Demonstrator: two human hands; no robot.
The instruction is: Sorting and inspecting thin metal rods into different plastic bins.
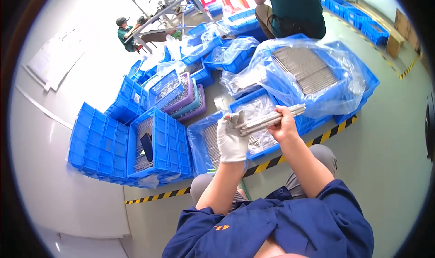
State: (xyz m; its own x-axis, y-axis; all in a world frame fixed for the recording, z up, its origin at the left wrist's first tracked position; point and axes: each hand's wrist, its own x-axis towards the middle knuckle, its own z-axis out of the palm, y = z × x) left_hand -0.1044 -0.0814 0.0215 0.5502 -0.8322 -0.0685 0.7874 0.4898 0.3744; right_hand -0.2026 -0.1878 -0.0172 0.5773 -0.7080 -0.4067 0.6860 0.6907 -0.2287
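Note:
A bundle of silvery metal rods (263,123) spans the space between my two hands, tilted up toward the right. My bare right hand (284,126) is closed around it near its right end. At the left end, my left hand (233,140), in a white glove with greyish fingertips, is closed on the rods, its palm side partly hidden. Beneath the bundle is a blue crate (259,155) lined with clear plastic. Just left of it, another plastic-lined crate (195,138) holds more rods (211,142).
A large blue crate (370,79) at the right holds many rods under plastic film (258,68). Blue crates (97,138) are stacked at the left; a dark object (147,147) lies in one. Colored bins (183,99) hold small parts. A person (292,13) sits ahead; another (127,34) works farther back.

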